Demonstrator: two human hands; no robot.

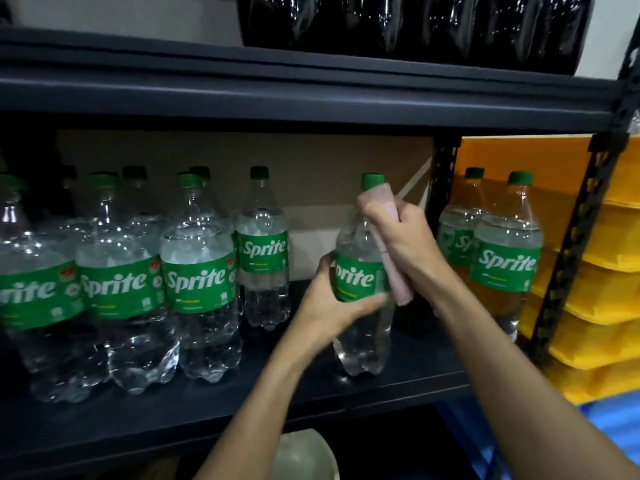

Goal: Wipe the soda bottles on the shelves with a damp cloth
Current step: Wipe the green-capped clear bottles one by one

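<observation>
Bottle (358, 278) between hands (329, 308) (412, 244), cloth (400, 289) alongside

I'm looking into a dark metal shelving unit (277, 95). Its lower board (242, 403) lies in shadow, and a plain brown backing panel (311, 157) closes the rear. On my right stands a perforated black upright (568, 244), with stacked yellow bins (609, 271) just beyond it. Above them a strip of white wall (602, 36) shows. Below the bins is something blue (620, 419), possibly a crate, though my feed blurs there. The light under the upper shelf is dim.
</observation>
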